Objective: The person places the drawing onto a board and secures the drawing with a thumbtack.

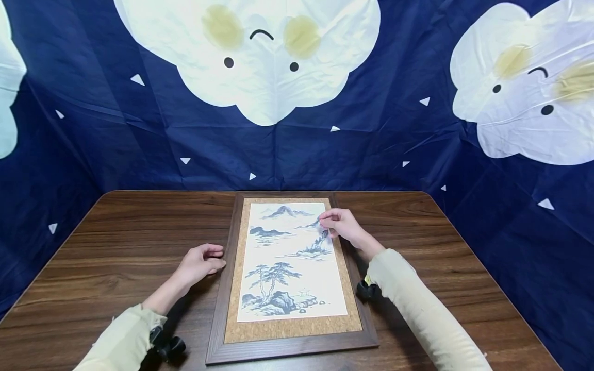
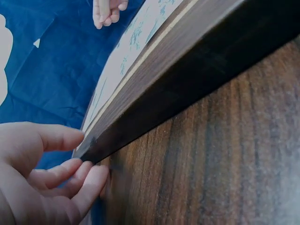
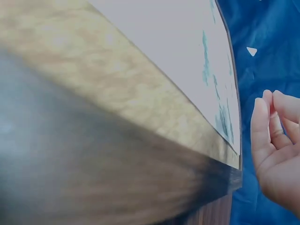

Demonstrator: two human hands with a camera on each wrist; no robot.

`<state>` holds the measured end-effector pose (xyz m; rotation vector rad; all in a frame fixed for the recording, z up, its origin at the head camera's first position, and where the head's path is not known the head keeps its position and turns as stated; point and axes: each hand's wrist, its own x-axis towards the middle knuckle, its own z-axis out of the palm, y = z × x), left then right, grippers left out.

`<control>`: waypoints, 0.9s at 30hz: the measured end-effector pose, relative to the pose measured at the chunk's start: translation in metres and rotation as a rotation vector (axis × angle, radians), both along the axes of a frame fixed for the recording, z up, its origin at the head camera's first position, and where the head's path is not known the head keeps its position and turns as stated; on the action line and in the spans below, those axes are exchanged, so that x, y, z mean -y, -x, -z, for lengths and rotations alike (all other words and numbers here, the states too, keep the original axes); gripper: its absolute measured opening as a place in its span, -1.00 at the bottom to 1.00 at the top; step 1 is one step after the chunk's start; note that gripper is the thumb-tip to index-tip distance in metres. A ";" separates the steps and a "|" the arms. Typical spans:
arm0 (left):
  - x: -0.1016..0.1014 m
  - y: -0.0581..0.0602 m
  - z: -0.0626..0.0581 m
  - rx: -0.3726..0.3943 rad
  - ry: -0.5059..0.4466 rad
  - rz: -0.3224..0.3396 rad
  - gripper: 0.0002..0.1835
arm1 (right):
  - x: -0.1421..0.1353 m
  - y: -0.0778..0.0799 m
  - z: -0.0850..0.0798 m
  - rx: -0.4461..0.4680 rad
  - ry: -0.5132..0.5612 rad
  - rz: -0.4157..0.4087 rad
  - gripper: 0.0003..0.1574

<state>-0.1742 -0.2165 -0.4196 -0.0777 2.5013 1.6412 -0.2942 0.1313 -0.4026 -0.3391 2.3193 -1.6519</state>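
Observation:
A sheet printed with a blue-grey ink landscape of mountains, trees and rocks (image 1: 287,278) lies on a cork board (image 1: 278,327) with a dark wooden frame (image 1: 292,351). My right hand (image 1: 341,224) hovers over the upper right part of the sheet. In the right wrist view the thumb and fingertips of that hand (image 3: 279,145) meet in a pinch; no object shows between them. Beside the frame's left edge is my left hand (image 1: 199,264), its fingers loosely extended. The left wrist view has its fingertips (image 2: 96,180) close to the frame's side; contact is unclear.
The framed board lies on a brown wood-grain table (image 1: 153,221), reaching nearly to its back edge. A dark blue cloth (image 1: 139,118) with white clouds and small triangles hangs behind and at both sides. Black wrist gear (image 1: 167,344) sits at each sleeve.

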 end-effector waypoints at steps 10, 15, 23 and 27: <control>0.004 0.002 0.003 -0.035 0.040 0.105 -0.40 | 0.024 0.029 -0.002 0.065 0.011 0.026 -0.63; 0.007 0.003 0.003 -0.031 0.029 0.137 -0.38 | 0.038 0.043 -0.001 0.078 0.022 0.059 -0.64; 0.010 0.004 0.002 -0.010 0.006 0.162 -0.36 | 0.057 0.058 0.008 0.121 0.017 0.077 -0.69; 0.009 0.004 0.002 -0.013 0.000 0.164 -0.36 | 0.064 0.062 0.013 0.133 0.012 0.083 -0.71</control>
